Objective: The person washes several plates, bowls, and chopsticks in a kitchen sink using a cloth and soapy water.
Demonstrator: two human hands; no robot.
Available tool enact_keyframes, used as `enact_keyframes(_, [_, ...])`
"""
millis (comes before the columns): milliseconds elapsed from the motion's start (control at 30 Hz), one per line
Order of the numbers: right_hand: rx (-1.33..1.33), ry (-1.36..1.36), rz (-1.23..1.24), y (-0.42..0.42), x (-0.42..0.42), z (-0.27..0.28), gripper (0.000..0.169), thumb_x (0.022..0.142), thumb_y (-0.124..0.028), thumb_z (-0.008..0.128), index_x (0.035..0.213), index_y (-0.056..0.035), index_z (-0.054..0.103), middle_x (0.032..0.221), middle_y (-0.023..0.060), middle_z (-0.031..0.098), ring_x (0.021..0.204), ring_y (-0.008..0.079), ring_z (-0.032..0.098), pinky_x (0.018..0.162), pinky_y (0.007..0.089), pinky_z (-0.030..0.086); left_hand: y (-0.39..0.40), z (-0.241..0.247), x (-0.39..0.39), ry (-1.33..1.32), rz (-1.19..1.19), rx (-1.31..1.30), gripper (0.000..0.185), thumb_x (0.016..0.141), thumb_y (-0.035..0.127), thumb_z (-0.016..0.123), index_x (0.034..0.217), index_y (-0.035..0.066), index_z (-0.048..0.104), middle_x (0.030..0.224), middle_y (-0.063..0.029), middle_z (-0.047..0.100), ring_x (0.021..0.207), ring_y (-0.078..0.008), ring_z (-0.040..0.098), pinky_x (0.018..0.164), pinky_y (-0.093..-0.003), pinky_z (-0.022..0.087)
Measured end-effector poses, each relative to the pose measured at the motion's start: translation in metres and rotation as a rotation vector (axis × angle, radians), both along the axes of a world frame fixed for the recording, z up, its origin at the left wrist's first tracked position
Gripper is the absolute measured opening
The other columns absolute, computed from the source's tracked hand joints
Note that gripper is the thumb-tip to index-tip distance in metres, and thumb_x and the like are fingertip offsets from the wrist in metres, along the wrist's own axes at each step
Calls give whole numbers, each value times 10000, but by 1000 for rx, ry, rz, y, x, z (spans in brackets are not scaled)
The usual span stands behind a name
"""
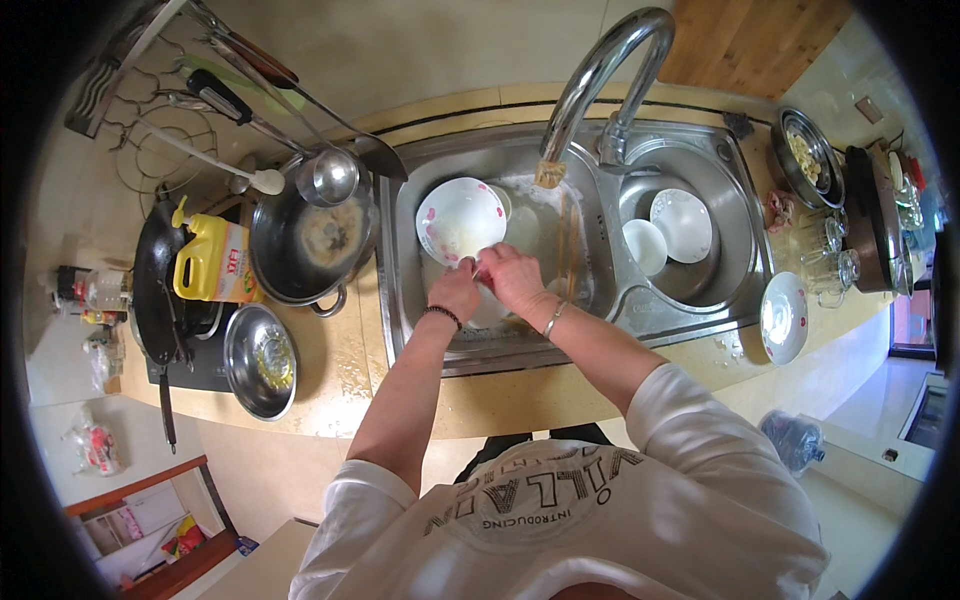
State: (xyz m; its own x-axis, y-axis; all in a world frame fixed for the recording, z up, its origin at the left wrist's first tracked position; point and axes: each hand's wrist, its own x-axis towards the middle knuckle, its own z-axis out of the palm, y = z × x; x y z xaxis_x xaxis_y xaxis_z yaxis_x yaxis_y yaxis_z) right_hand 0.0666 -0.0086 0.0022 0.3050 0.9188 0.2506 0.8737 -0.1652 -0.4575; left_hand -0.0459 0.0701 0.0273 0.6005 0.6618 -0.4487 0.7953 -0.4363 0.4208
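Both my hands meet over the left basin (411, 225) of a stainless steel double sink, at the near rim of a white bowl (457, 214) with pink patterns. My left hand (452, 291) is closed around a small thin object, perhaps a utensil, mostly hidden by the fingers. The fingers of my right hand (514, 271) close on the same object from the other side. Below lies cloudy, sudsy water with pale dishes in it, partly hidden by the hands. Behind the patterned bowl, the edge of another bowl (499, 199) shows.
A chrome faucet (600, 67) arches over the sink. The right basin (705, 289) holds a white bowl (645, 247) and a plate (681, 225). Left stand a wok (281, 255), a yellow jug (214, 255) and a metal bowl (259, 360). A patterned dish (784, 319) sits right.
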Motion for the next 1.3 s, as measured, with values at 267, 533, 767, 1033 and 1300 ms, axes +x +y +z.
enact_keyframes(267, [-417, 1772, -207, -30, 15, -98, 178, 820, -253, 594, 816, -79, 561, 674, 25, 553, 579, 135, 546, 490, 363, 495, -28, -16, 9, -536, 362, 240, 568, 728, -56, 442, 1266, 103, 352, 1137, -219, 418, 1002, -407, 471, 863, -435, 409])
enact_keyframes(533, [-408, -190, -168, -28, 63, -138, 313, 756, -181, 552, 1040, -49, 535, 818, 148, 604, 781, 294, 602, 726, 381, 467, -14, -52, -27, -849, 962, -440, 505, 786, -38, 404, 1269, 101, 354, 1160, -166, 454, 978, -328, 516, 762, -412, 471])
enact_keyframes(767, [-69, 707, 112, -38, 7, 20, 219, 705, -164, 628, 913, -93, 623, 981, 162, 581, 817, 319, 583, 765, 393, 465, -10, -81, -32, -913, 1289, -1407, 351, 855, 22, 349, 1199, -44, 371, 1105, -181, 513, 951, -315, 565, 760, -398, 511])
enact_keyframes(1033, [441, 433, 70, 2, 0, 40, 260, 769, -203, 633, 1000, -88, 599, 1095, 144, 535, 930, 255, 542, 764, 310, 477, -25, -69, -14, -1006, 1052, -2014, 296, 889, 145, 402, 1139, 1, 465, 1030, -185, 542, 801, -261, 585, 572, -269, 513])
enact_keyframes(1300, [156, 2287, -291, -4, 10, 16, 273, 817, -284, 599, 984, -70, 570, 883, 43, 603, 803, 174, 579, 729, 324, 494, -22, -38, -26, -919, 705, -2174, 446, 872, 307, 485, 1243, 72, 403, 1099, -216, 493, 744, -218, 577, 438, -168, 469])
